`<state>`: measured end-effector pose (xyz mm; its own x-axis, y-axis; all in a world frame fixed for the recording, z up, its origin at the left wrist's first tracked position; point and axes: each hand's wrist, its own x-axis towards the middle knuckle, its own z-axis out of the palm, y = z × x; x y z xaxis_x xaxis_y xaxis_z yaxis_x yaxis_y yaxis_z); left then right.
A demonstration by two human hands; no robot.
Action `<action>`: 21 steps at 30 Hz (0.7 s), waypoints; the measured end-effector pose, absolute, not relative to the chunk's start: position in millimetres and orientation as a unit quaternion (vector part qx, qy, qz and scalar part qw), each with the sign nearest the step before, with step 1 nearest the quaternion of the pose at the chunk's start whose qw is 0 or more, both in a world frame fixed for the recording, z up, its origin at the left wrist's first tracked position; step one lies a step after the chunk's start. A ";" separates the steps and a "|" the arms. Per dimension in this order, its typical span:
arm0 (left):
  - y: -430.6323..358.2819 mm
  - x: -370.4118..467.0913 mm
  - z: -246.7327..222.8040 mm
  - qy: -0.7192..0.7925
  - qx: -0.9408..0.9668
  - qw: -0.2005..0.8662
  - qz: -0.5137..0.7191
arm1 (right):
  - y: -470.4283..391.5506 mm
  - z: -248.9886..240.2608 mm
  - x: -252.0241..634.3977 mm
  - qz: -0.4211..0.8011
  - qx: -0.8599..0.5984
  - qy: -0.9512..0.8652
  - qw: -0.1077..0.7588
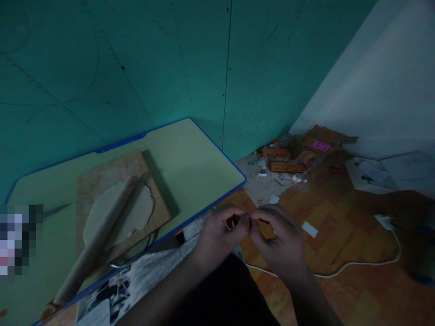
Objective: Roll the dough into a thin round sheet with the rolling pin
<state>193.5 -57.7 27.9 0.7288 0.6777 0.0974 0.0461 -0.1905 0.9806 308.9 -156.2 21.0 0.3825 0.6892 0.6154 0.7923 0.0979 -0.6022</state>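
Observation:
Both of my hands are raised together beyond the table's front edge, over my lap and the floor. The fingertips of my left hand (224, 231) are pinched, meeting those of my right hand (277, 233), also pinched. Whatever lies between them is too small and dark to make out. To the left, a rolled-out sheet of dough (141, 208) with ragged edges rests on a wooden board (129, 164). A long rolling pin (102, 233) lies diagonally across the dough, its near end reaching past the board. Neither hand touches them.
The pale table (193, 158) has a blue rim and stands against a green wall. A knife blade (57, 209) lies left of the board. On the floor are a cardboard box (316, 140), wrapped scraps, a white power strip (384, 222) and its cable (353, 263).

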 end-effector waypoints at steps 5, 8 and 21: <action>-58.2 193.7 26.9 0.252 0.715 0.597 0.262 | -156.3 22.9 308.5 -0.018 -0.667 -0.534 0.520; -58.8 193.1 29.1 0.250 0.710 0.609 0.249 | -155.9 24.0 308.6 0.002 -0.668 -0.515 0.536; -58.6 194.0 29.9 0.254 0.648 0.686 0.212 | -157.6 27.0 309.7 0.094 -0.675 -0.465 0.566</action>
<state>194.0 -58.6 29.9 0.7812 0.6200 -0.0732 0.0381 0.0697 0.9968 309.7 -157.6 27.0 0.5502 0.7334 0.3992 0.5209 0.0722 -0.8506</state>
